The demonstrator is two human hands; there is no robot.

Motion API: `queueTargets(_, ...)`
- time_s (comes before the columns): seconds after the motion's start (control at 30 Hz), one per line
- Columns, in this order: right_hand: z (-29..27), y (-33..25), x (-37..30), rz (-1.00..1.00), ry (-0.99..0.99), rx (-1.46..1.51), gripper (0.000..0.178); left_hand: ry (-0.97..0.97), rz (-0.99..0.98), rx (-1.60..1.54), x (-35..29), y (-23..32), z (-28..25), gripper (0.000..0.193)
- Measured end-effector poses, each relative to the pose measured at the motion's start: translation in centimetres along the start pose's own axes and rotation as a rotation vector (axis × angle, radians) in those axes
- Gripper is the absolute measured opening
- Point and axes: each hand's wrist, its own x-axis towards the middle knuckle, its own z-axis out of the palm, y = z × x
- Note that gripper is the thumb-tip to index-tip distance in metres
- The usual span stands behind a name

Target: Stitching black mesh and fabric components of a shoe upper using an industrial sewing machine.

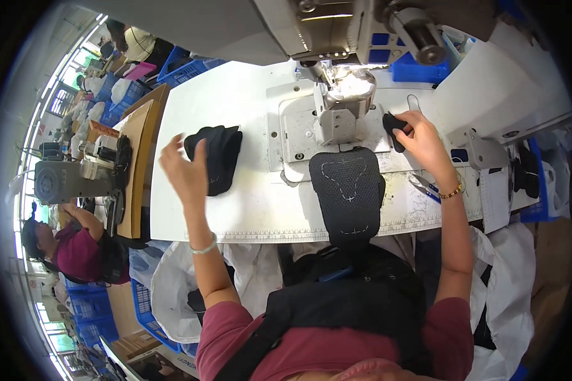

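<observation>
Black mesh panel [347,181] is laid before the sewing machine [337,124], overhanging the worktop [251,95]. Pale dashed outlines are done; nothing is set over them. Small black piece [391,124] is pinched by right hand [422,143], apart from the panel, so its placement is judged outstanding. Left hand [187,173] is spread at the layered black pieces [221,159] (blurred, contact can't be confirmed).

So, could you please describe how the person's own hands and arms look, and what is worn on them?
Both the left hand and right hand are ungloved. The left wrist has a pale bangle; the right, a beaded bracelet. The maroon sleeves are short.
</observation>
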Motion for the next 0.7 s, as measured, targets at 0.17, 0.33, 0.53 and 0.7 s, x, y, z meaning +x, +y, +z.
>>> queueTargets(0.17, 0.1, -3.4, -1.4, -0.088, 0.188, -0.187, 0.015, -0.697, 0.263, -0.85, -3.5, 11.2, -0.8, 0.038)
queueTargets(0.33, 0.6, -10.9, -6.6, -0.332, 0.306, -0.325, 0.014, -0.801, 0.287, -0.776, -3.7, 13.9, -0.4, 0.039)
queueTargets(0.53, 5.1, -12.9, -8.9, -0.438, 0.159, -0.388, 0.013, -0.557, 0.446, -0.576, -4.6, 14.6, -1.0, 0.035)
queueTargets(0.7, 4.7, -11.7, -8.7, -0.574, 0.304, -0.212, 0.012, -0.955, -0.251, -1.322, -4.6, 15.4, -1.0, 0.014)
